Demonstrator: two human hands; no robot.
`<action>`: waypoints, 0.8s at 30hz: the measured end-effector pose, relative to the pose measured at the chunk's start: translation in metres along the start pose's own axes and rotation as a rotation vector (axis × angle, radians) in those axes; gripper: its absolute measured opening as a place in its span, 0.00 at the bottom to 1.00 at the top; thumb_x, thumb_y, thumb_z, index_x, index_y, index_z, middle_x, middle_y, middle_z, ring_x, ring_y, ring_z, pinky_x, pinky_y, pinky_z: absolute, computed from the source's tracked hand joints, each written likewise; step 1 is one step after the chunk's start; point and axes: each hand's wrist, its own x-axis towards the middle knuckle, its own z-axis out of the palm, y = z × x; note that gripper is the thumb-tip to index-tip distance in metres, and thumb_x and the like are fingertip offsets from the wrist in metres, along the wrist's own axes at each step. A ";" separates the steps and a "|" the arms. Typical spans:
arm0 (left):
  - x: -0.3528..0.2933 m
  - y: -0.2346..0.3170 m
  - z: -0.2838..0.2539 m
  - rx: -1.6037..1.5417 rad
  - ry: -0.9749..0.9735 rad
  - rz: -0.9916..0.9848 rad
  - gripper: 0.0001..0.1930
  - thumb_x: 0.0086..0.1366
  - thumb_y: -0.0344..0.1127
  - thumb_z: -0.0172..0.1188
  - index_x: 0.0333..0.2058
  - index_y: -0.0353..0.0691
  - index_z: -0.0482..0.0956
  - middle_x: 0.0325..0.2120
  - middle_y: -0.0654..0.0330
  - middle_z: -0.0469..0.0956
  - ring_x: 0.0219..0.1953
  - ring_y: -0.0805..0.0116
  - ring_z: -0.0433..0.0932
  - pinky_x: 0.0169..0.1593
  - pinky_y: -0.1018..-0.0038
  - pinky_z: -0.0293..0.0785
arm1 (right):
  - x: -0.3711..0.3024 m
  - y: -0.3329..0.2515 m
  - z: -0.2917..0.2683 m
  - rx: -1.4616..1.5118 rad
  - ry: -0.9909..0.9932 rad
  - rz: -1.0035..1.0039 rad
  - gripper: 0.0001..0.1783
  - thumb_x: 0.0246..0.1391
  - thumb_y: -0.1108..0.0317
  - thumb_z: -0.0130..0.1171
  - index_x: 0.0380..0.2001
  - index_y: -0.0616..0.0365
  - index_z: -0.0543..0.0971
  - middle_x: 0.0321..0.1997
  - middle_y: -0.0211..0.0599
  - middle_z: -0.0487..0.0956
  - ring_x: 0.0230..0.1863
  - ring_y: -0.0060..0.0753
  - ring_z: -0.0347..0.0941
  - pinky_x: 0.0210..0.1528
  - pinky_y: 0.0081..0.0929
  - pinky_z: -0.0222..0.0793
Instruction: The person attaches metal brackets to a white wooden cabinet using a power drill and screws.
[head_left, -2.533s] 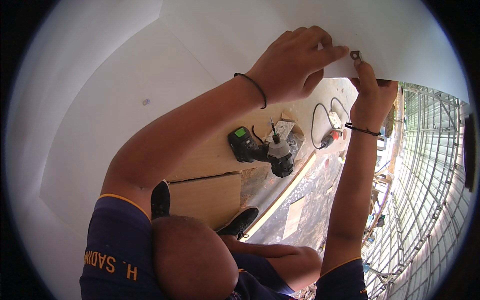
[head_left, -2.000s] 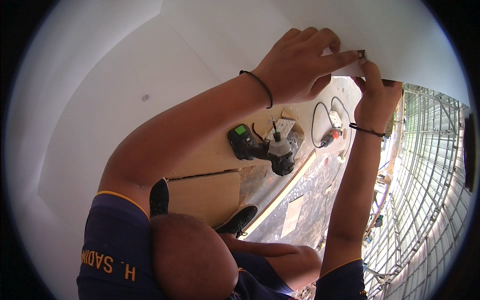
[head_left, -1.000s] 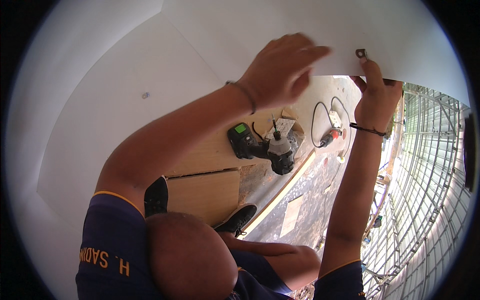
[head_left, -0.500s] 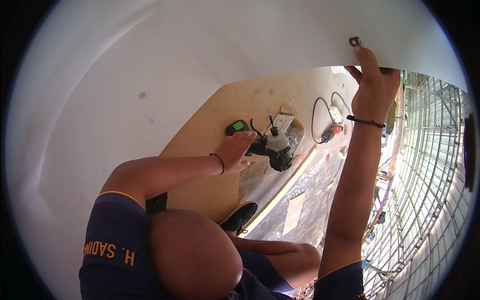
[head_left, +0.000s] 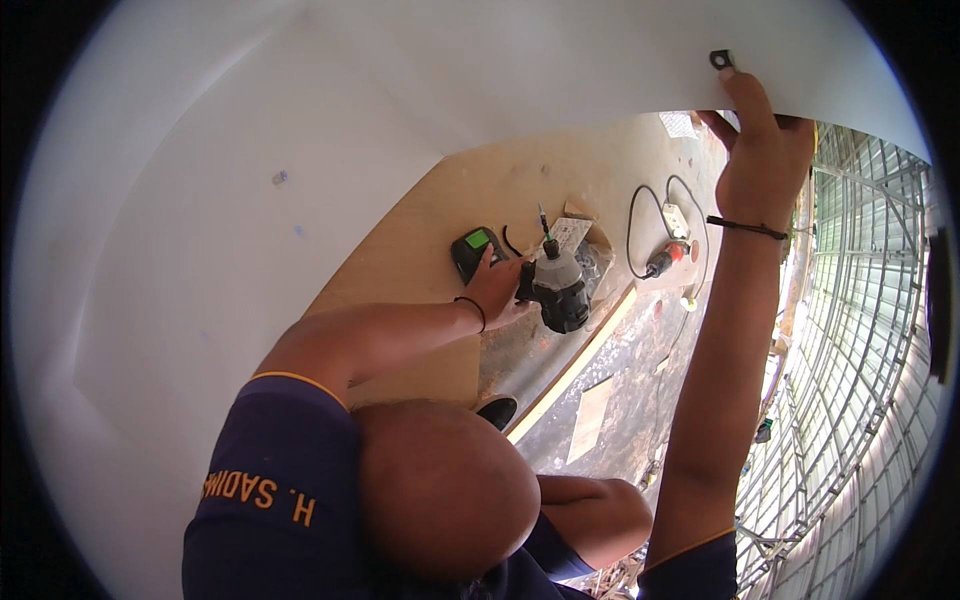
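My left hand (head_left: 497, 292) is closed round the grip of a cordless driver (head_left: 562, 285). One finger lies over its dark battery end with a green panel (head_left: 479, 240). The driver's bit (head_left: 543, 217) points away from me. At the upper right, my right hand (head_left: 755, 150) pinches a small dark metal bracket with a hole (head_left: 721, 60) against the edge of a white panel (head_left: 560, 60). The thumb presses on the near face; the other fingers are partly hidden behind the panel.
Behind the driver lies a torn cardboard box (head_left: 598, 245) with a clear plastic bag. Further right are a red and black power tool (head_left: 668, 258) and a white socket strip (head_left: 676, 222) with a black cable. A metal frame wall (head_left: 860, 330) stands at the right.
My left hand has gone from lying outstretched over the driver's grip to closing round it. My right hand, still pinching the bracket, appears slightly higher and further right.
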 end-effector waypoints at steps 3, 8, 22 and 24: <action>-0.004 -0.005 -0.002 -0.006 0.012 0.063 0.33 0.51 0.45 0.64 0.55 0.39 0.65 0.45 0.51 0.72 0.54 0.54 0.70 0.65 0.45 0.45 | -0.002 0.001 0.001 0.005 0.012 0.019 0.17 0.45 0.69 0.63 0.38 0.65 0.74 0.38 0.39 0.76 0.38 0.30 0.75 0.37 0.30 0.81; -0.016 -0.011 -0.008 -0.018 0.003 0.124 0.33 0.49 0.43 0.64 0.53 0.39 0.66 0.42 0.50 0.73 0.51 0.53 0.71 0.64 0.43 0.46 | -0.001 0.000 0.001 -0.039 0.033 0.035 0.16 0.46 0.69 0.63 0.38 0.63 0.74 0.39 0.38 0.75 0.40 0.30 0.75 0.40 0.32 0.81; -0.057 0.010 -0.053 -0.396 0.414 0.191 0.25 0.55 0.42 0.64 0.50 0.41 0.70 0.44 0.53 0.75 0.48 0.55 0.75 0.55 0.63 0.67 | -0.002 -0.005 0.002 -0.099 0.051 0.054 0.21 0.44 0.68 0.64 0.42 0.65 0.72 0.40 0.38 0.77 0.39 0.30 0.77 0.39 0.28 0.80; -0.055 0.001 -0.070 -0.140 0.464 0.267 0.22 0.58 0.41 0.62 0.50 0.42 0.72 0.44 0.54 0.76 0.48 0.56 0.75 0.54 0.63 0.68 | -0.001 -0.001 0.000 -0.042 0.042 0.046 0.21 0.44 0.68 0.64 0.42 0.64 0.73 0.40 0.38 0.77 0.38 0.29 0.77 0.39 0.28 0.80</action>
